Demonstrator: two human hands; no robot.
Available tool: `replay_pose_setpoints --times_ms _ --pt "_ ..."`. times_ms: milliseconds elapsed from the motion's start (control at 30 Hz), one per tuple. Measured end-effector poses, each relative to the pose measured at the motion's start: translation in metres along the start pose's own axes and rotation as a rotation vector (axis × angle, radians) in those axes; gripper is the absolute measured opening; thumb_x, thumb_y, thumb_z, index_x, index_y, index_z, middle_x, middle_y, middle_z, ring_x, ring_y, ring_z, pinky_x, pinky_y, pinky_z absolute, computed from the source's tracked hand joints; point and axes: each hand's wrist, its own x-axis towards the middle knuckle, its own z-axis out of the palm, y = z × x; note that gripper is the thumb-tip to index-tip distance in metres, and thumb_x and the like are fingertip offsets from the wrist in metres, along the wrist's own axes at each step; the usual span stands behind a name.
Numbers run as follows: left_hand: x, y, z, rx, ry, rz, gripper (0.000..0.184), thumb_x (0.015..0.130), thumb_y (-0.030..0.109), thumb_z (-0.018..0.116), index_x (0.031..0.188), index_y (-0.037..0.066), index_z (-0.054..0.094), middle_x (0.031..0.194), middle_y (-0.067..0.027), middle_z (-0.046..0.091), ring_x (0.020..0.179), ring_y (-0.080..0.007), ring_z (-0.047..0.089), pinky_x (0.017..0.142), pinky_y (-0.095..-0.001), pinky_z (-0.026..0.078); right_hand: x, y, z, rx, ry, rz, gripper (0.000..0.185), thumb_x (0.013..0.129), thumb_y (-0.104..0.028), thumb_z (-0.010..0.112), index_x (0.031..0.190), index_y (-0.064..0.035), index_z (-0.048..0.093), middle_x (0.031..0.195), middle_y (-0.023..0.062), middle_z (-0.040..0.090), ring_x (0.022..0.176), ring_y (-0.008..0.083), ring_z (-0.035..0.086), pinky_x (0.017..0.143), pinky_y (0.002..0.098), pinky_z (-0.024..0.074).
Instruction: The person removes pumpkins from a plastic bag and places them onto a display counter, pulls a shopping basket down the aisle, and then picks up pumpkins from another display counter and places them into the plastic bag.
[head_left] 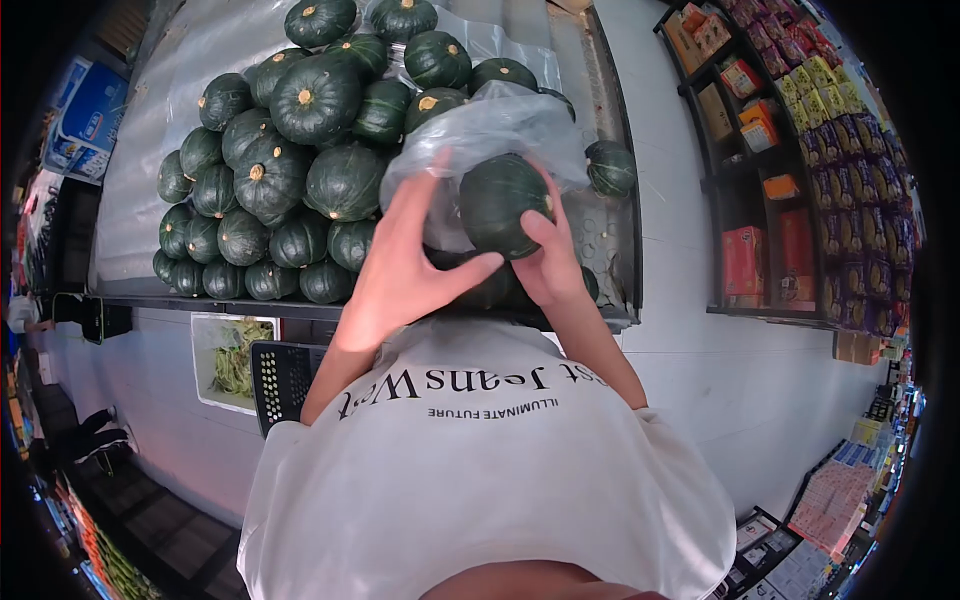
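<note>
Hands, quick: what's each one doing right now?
Left hand: open, fingers spread at the bag.
Right hand: closed on a squash.

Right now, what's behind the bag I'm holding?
Green squashes peek past the far edge of the bag. Anything directly behind it is covered, so I can't tell.

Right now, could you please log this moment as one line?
left hand: spread, at plastic bag | right hand: holding dark green squash at the bag | nearby: piled squashes on display stand
</note>
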Motion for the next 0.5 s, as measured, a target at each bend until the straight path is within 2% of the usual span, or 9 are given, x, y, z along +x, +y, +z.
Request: replay_pose_setpoints --times_ms 67,167,200,267,333,367,400,433,500 --pt "-0.003 -0.005 -0.016 0.323 0.242 0.044 0.075 0.064 0.016 0.08 0.127 -0.003 0.042 0.121 -0.02 0.049 0.114 -0.0362 0.048 0.096 -0.0433 0.039 0.003 -0.004 -0.01 0.106 -0.077 0.044 0.07 0.082 -0.033 0.063 0.138 -0.0049 0.032 0.131 0.0148 0.046 0.119 0.0294 0.049 0.099 0.0438 0.0426" --pt "0.002 -0.007 -0.022 0.281 0.647 0.413 0.049 0.063 0.008 0.073 0.107 0.001 0.051 0.107 -0.017 0.05 0.109 -0.0368 0.048 0.096 -0.0494 0.037 0.002 -0.015 -0.012 0.192 -0.174 0.144 0.076 0.083 -0.056 0.054 0.137 -0.0061 0.038 0.136 0.0155 0.044 0.126 0.0305 0.044 0.104 0.0511 0.0363" --pt "0.008 -0.004 -0.014 0.152 0.643 0.588 0.049 0.067 0.013 0.069 0.111 0.0 0.052 0.116 -0.0202 0.049 0.114 -0.04 0.045 0.098 -0.0522 0.034 0.001 -0.015 -0.009 0.25 -0.197 0.145 0.073 0.084 -0.055 0.054 0.136 -0.006 0.039 0.134 0.0155 0.046 0.123 0.0308 0.046 0.102 0.0493 0.0387" --pt "0.018 0.015 0.006 0.155 0.334 0.667 0.055 0.072 0.025 0.067 0.119 0.002 0.051 0.127 -0.0219 0.045 0.118 -0.044 0.042 0.101 -0.055 0.031 -0.002 -0.013 0.001 0.366 -0.246 0.152 0.068 0.085 -0.052 0.052 0.134 -0.0058 0.04 0.129 0.0156 0.05 0.116 0.0316 0.052 0.097 0.0457 0.0436" --pt "0.033 0.012 0.032 0.384 0.029 0.584 0.061 0.076 0.038 0.063 0.125 0.005 0.05 0.134 -0.0206 0.042 0.122 -0.0467 0.038 0.102 -0.0577 0.029 -0.008 -0.008 0.005 0.347 -0.083 0.173 0.071 0.086 -0.058 0.047 0.136 -0.0084 0.04 0.131 0.0138 0.049 0.12 0.0288 0.049 0.099 0.0469 0.0422" --pt "0.037 0.006 0.033 0.332 0.084 0.52 0.064 0.077 0.045 0.06 0.127 0.008 0.05 0.132 -0.0196 0.044 0.12 -0.0474 0.039 0.102 -0.0586 0.028 -0.004 -0.005 0.001 0.633 -0.147 0.234 0.073 0.086 -0.062 0.042 0.137 -0.0105 0.038 0.132 0.0129 0.048 0.123 0.0267 0.046 0.1 0.0484 0.0408" --pt "0.041 0.0 0.023 0.28 0.036 0.404 0.07 0.085 0.054 0.049 0.13 0.001 0.044 0.134 -0.0226 0.043 0.126 -0.0431 0.038 0.106 -0.052 0.028 -0.001 -0.004 -0.008 0.747 -0.315 0.277 0.074 0.086 -0.064 0.039 0.137 -0.0112 0.037 0.132 0.0117 0.048 0.123 0.0276 0.046 0.1 0.0491 0.0396" --pt "0.043 -0.011 0.022 -0.023 0.223 0.409 0.069 0.082 0.049 0.053 0.132 0.002 0.044 0.133 -0.0231 0.042 0.122 -0.0449 0.04 0.105 -0.0509 0.029 -0.001 -0.01 -0.002 0.601 -0.315 0.249 0.073 0.087 -0.063 0.04 0.137 -0.0109 0.038 0.132 0.0109 0.048 0.122 0.0268 0.047 0.101 0.0486 0.0393" --pt "0.046 -0.016 0.025 -0.204 0.307 0.429 0.068 0.082 0.045 0.052 0.133 0.002 0.041 0.133 -0.0239 0.042 0.119 -0.0432 0.043 0.104 -0.0485 0.03 -0.004 -0.02 0.008 0.433 -0.29 0.205 0.071 0.087 -0.062 0.041 0.136 -0.0102 0.039 0.132 0.0107 0.048 0.121 0.0267 0.048 0.101 0.0471 0.0387"
